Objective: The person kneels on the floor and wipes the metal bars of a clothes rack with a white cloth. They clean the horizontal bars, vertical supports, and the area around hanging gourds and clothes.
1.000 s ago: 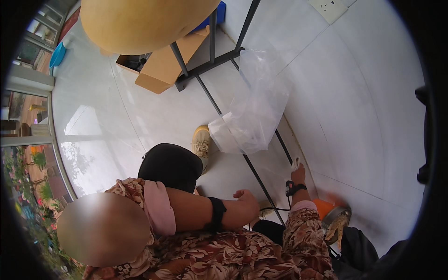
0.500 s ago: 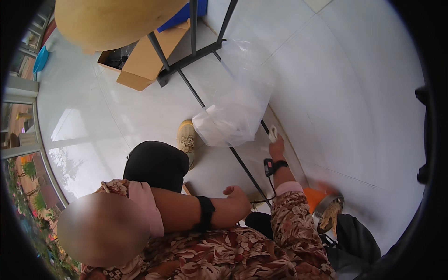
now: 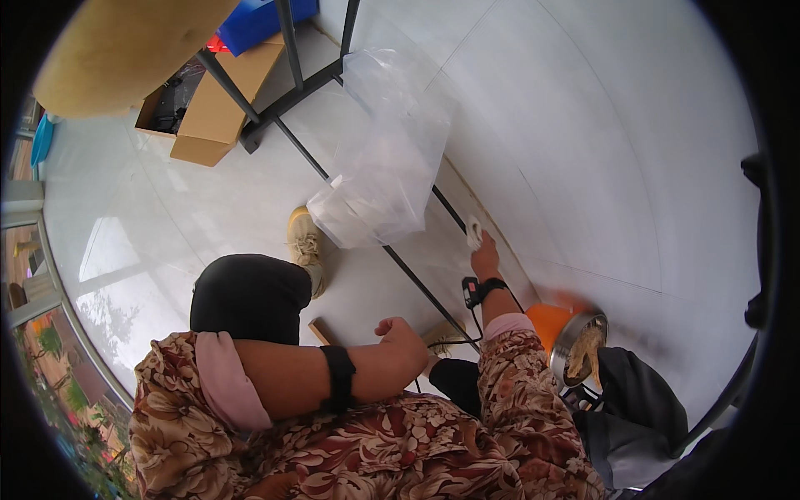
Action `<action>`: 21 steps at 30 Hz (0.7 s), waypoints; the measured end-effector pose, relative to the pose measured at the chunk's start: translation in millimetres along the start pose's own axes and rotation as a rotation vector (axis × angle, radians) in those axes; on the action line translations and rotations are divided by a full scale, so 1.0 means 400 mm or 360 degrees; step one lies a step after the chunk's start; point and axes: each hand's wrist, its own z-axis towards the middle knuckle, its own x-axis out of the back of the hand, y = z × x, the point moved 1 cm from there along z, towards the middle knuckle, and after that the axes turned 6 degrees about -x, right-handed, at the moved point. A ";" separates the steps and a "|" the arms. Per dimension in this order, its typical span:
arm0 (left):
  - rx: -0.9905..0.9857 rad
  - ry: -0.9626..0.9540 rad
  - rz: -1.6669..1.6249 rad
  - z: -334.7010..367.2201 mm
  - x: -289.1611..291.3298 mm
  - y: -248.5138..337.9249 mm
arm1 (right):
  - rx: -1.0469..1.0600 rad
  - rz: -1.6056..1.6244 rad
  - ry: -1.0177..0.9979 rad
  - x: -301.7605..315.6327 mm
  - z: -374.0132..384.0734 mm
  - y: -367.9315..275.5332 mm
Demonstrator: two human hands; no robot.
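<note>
My right hand [image 3: 485,260] reaches forward near the base of the pale wall, closed on a small off-white, crumpled cloth [image 3: 474,233]. A black strap with a small device circles that wrist. My left hand [image 3: 402,348] is bent across in front of my body with its fingers curled in; the palm side is hidden, so I cannot see whether it holds anything. A clear plastic bag [image 3: 379,183] with whitish contents lies over the dark metal bars [image 3: 425,292], left of my right hand and beyond my left.
A rounded tan surface [image 3: 125,58] looms at upper left over dark legs [image 3: 290,46]. Behind are an open cardboard box [image 3: 221,100] and a blue container [image 3: 258,25]. A metal-rimmed orange container [image 3: 575,346] and black bag [image 3: 637,400] stand right. A beige shoe [image 3: 302,237] rests on pale tiles.
The view has shifted, so most of the scene sits further left. The blurred round shape at lower left has gone. My right hand still holds the cloth; my left stays curled.
</note>
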 end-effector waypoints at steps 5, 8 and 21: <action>-0.0044 0.0057 -0.0047 -0.010 -0.006 0.000 | -0.0498 -0.0088 -0.0127 0.029 -0.131 0.344; -0.0088 0.0057 -0.0055 -0.018 0.000 -0.003 | -0.0662 -0.0094 -0.0101 0.042 -0.157 0.416; -0.0101 0.0076 -0.0032 -0.038 0.008 0.009 | 0.0250 0.0456 0.0253 -0.077 0.096 -0.265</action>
